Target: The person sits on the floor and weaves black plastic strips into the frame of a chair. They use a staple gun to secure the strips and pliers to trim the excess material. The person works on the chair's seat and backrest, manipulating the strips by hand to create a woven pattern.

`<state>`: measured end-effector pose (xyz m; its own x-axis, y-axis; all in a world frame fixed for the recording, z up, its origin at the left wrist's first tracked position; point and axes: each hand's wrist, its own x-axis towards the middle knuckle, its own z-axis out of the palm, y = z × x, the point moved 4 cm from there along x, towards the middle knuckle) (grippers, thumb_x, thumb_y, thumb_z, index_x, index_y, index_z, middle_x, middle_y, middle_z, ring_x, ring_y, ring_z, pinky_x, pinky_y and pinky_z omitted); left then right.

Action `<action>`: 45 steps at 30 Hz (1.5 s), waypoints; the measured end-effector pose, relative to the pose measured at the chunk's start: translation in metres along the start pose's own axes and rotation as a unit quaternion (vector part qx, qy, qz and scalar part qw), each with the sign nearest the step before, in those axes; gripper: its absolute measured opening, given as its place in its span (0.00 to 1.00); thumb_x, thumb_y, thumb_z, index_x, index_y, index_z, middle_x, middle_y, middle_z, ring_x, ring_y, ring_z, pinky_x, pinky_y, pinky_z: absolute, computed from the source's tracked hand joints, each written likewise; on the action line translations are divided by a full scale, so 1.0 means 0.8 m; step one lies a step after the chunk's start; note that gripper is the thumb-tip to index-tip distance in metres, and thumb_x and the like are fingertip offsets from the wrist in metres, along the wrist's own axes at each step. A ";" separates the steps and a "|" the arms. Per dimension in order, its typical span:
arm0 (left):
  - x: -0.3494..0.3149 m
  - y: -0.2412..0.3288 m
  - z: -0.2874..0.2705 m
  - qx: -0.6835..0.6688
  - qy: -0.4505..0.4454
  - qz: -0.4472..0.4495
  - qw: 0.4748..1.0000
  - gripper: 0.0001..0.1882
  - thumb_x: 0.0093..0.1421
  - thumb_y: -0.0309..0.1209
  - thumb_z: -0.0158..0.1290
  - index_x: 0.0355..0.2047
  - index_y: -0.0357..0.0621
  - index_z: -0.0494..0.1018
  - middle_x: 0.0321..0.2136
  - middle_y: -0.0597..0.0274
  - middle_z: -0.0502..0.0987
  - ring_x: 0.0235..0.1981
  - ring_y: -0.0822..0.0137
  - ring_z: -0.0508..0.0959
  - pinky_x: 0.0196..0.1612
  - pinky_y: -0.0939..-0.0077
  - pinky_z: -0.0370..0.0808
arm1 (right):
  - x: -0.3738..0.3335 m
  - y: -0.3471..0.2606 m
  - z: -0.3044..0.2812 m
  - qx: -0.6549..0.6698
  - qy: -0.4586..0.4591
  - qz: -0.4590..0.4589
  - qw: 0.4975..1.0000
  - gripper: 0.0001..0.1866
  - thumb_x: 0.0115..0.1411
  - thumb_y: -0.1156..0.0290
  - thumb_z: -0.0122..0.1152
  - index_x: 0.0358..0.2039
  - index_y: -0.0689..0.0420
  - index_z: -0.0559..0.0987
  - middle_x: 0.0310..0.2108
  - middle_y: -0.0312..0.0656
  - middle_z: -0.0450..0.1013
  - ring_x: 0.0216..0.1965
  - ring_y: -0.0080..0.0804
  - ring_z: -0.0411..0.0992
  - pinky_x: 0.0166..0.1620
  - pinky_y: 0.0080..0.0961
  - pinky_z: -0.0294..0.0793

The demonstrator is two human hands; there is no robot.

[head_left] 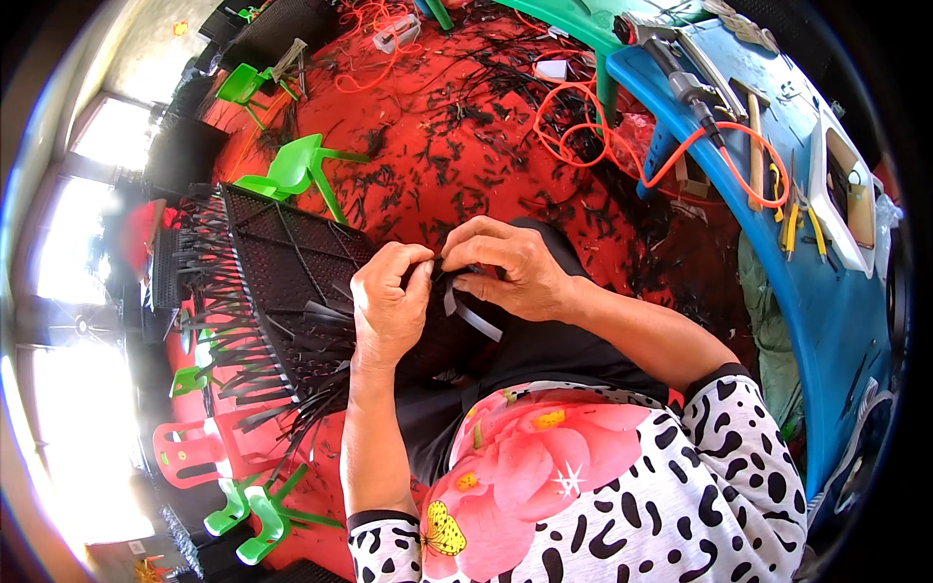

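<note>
In front of my lap my left hand (391,296) is closed, thumb and forefinger pinched together. My right hand (513,270) faces it closely, its fingers also bent into a pinch. Between the fingertips is a black strip (473,317), flat and shiny where light catches it, trailing down toward my lap. The exact hold at the fingertips is partly hidden. A black woven panel (282,238) leans just left of my left hand. Many loose strip ends (228,335) fringe its left edge and bunch near my left wrist.
A blue table (792,291) curves along the right, bearing an air tool (685,87), a hammer (755,146), yellow-handled pliers (792,219) and a white tray (831,194). An orange hose (573,146) loops nearby. Black scraps litter the red floor (408,126). Green chairs (296,165) and a pink chair (199,452) stand leftward.
</note>
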<state>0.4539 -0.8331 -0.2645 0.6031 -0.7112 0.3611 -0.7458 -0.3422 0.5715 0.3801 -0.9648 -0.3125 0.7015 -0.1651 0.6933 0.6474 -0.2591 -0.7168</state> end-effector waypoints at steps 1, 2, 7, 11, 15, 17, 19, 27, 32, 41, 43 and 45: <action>0.000 0.001 0.000 0.001 0.004 0.005 1.000 0.04 0.49 0.16 0.52 0.27 0.35 0.73 0.22 0.56 0.74 0.23 0.62 0.75 0.28 0.74 0.71 | 0.001 0.001 0.000 0.008 -0.007 0.001 1.000 0.13 0.44 0.82 0.63 0.32 0.57 0.75 0.34 0.40 0.71 0.35 0.37 0.73 0.36 0.27 0.74; 0.001 0.002 0.000 0.001 0.009 0.009 1.000 0.05 0.48 0.16 0.53 0.26 0.35 0.73 0.22 0.55 0.74 0.23 0.59 0.76 0.28 0.72 0.71 | 0.001 -0.001 0.000 0.009 -0.011 0.003 1.000 0.12 0.44 0.82 0.63 0.31 0.58 0.75 0.34 0.40 0.72 0.35 0.37 0.73 0.36 0.27 0.74; 0.000 0.000 -0.001 0.002 0.022 0.024 0.999 0.05 0.47 0.16 0.53 0.26 0.35 0.73 0.22 0.54 0.74 0.23 0.57 0.76 0.27 0.71 0.71 | 0.007 -0.007 0.001 0.023 -0.015 0.002 1.000 0.11 0.45 0.83 0.63 0.29 0.59 0.73 0.31 0.40 0.72 0.32 0.36 0.73 0.34 0.26 0.73; 0.000 0.002 -0.003 0.009 0.023 0.031 0.999 0.05 0.47 0.16 0.53 0.26 0.35 0.72 0.22 0.54 0.73 0.23 0.57 0.75 0.27 0.71 0.71 | -0.009 0.018 0.011 0.203 0.008 0.208 0.957 0.08 0.52 0.82 0.62 0.29 0.59 0.71 0.25 0.33 0.69 0.26 0.17 0.66 0.29 0.17 0.67; -0.002 -0.001 -0.003 0.001 0.021 0.022 1.000 0.05 0.48 0.16 0.53 0.27 0.35 0.73 0.23 0.55 0.74 0.23 0.61 0.76 0.28 0.74 0.71 | -0.003 0.012 0.014 0.253 0.046 0.222 0.940 0.07 0.56 0.81 0.59 0.31 0.59 0.70 0.24 0.29 0.66 0.24 0.13 0.61 0.27 0.13 0.63; -0.001 0.000 -0.004 -0.002 0.021 0.025 0.999 0.05 0.48 0.17 0.54 0.27 0.35 0.73 0.23 0.54 0.74 0.24 0.60 0.76 0.28 0.74 0.71 | -0.006 0.013 0.015 0.245 0.029 0.213 0.945 0.06 0.56 0.81 0.59 0.31 0.59 0.70 0.24 0.30 0.65 0.24 0.13 0.60 0.26 0.13 0.62; -0.001 0.001 -0.004 -0.004 0.024 0.031 0.999 0.05 0.48 0.17 0.54 0.27 0.35 0.73 0.23 0.54 0.74 0.24 0.59 0.76 0.29 0.74 0.70 | -0.006 0.010 0.012 0.213 0.012 0.185 0.959 0.06 0.56 0.80 0.59 0.30 0.59 0.70 0.24 0.31 0.65 0.24 0.14 0.60 0.26 0.14 0.62; -0.005 0.004 -0.004 0.011 0.045 0.043 0.998 0.05 0.48 0.17 0.54 0.27 0.35 0.72 0.23 0.54 0.74 0.25 0.56 0.76 0.29 0.72 0.71 | -0.012 0.012 0.008 0.165 0.014 0.172 0.971 0.06 0.55 0.79 0.60 0.29 0.61 0.71 0.23 0.34 0.64 0.22 0.18 0.59 0.25 0.18 0.61; -0.012 0.008 -0.002 0.036 0.067 0.072 0.994 0.07 0.48 0.16 0.54 0.28 0.37 0.71 0.24 0.53 0.74 0.25 0.55 0.76 0.28 0.70 0.72 | 0.003 0.003 0.006 0.128 -0.021 0.083 0.988 0.06 0.52 0.82 0.58 0.31 0.61 0.72 0.26 0.36 0.68 0.27 0.18 0.66 0.30 0.17 0.66; -0.015 0.012 0.001 0.079 0.093 0.120 0.985 0.08 0.47 0.14 0.53 0.29 0.35 0.71 0.24 0.53 0.74 0.25 0.54 0.76 0.28 0.68 0.73 | 0.036 0.027 0.001 -0.024 -0.147 0.112 0.982 0.09 0.49 0.76 0.62 0.33 0.59 0.78 0.31 0.43 0.72 0.35 0.38 0.73 0.39 0.29 0.72; -0.016 0.013 0.001 0.083 0.095 0.135 0.983 0.09 0.46 0.14 0.53 0.30 0.35 0.70 0.24 0.52 0.74 0.24 0.53 0.76 0.28 0.67 0.73 | 0.039 0.027 0.001 -0.009 -0.163 0.087 0.983 0.09 0.48 0.76 0.63 0.32 0.59 0.78 0.31 0.43 0.71 0.35 0.39 0.72 0.38 0.30 0.72; -0.016 0.018 0.004 0.103 0.096 0.177 0.974 0.12 0.44 0.13 0.53 0.31 0.34 0.70 0.24 0.51 0.73 0.25 0.53 0.76 0.28 0.67 0.73 | 0.042 0.026 -0.001 -0.016 -0.171 0.064 0.983 0.08 0.48 0.77 0.62 0.31 0.60 0.78 0.30 0.42 0.71 0.34 0.39 0.72 0.38 0.30 0.72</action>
<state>0.4341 -0.8305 -0.2629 0.3259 -0.6853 0.6513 -0.9453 -0.2269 0.2343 0.4173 -0.9766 -0.3041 0.8398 0.1300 0.5271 0.5407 -0.2878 -0.7904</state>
